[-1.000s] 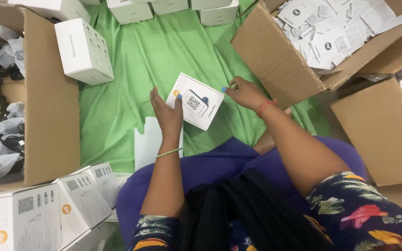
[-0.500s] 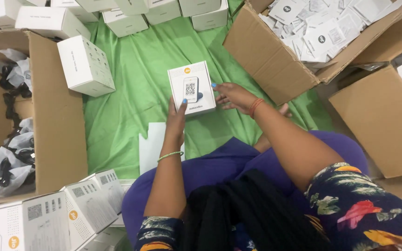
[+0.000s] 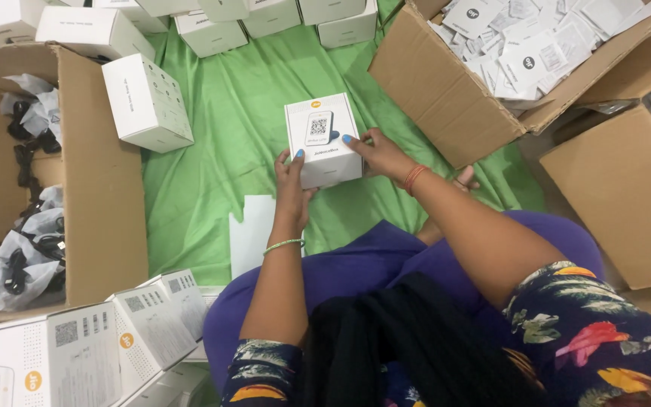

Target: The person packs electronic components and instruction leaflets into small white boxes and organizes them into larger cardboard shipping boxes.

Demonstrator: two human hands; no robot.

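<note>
A small white box (image 3: 321, 137) with a square code mark and an orange dot on its top face is held over the green cloth (image 3: 212, 181). My left hand (image 3: 292, 185) grips its near left corner from below. My right hand (image 3: 377, 153) holds its right side, fingertips on the top face. Both wrists carry thin bracelets. A flat white sheet (image 3: 252, 230) lies on the cloth just below my left hand.
An open carton (image 3: 107, 188) at left holds black cables in clear bags. A carton (image 3: 453, 98) at upper right is full of white leaflets; another brown carton (image 3: 619, 188) stands at right. White boxes line the far edge (image 3: 265, 16) and stack at lower left (image 3: 77, 347).
The white box has turned from tilted to squarely facing up and risen slightly away from me. Both hands shifted with it, the right one now on its right side.
</note>
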